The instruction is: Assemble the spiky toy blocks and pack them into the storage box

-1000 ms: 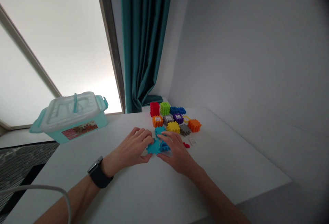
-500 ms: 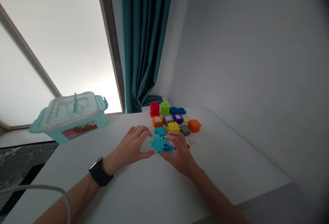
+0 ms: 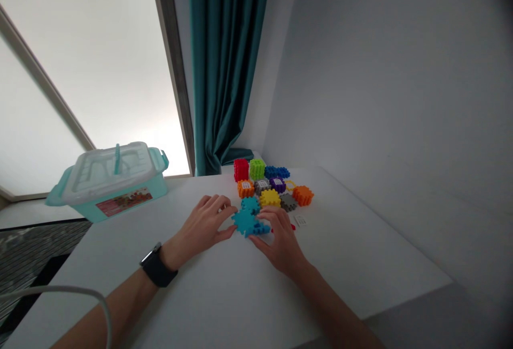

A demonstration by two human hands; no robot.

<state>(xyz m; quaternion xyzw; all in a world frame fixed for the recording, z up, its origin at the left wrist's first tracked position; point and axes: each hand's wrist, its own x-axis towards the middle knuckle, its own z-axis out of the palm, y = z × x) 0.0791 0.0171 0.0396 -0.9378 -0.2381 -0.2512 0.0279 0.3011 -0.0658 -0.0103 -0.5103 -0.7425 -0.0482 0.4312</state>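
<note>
Light-blue plastic interlocking pieces lie clustered near the far edge of the white surface, with a darker blue piece at their right. The half-open left hand and right hand meet the cluster from either side, though how firmly they grip cannot be told. Beyond stand rows of multicoloured cube blocks, and a lidded mint-green storage box sits toward the far left edge.

My left hand and right hand flank a flat cyan spiky plastic building block on the white table, just before a cluster of multicoloured plastic cube blocks.
</note>
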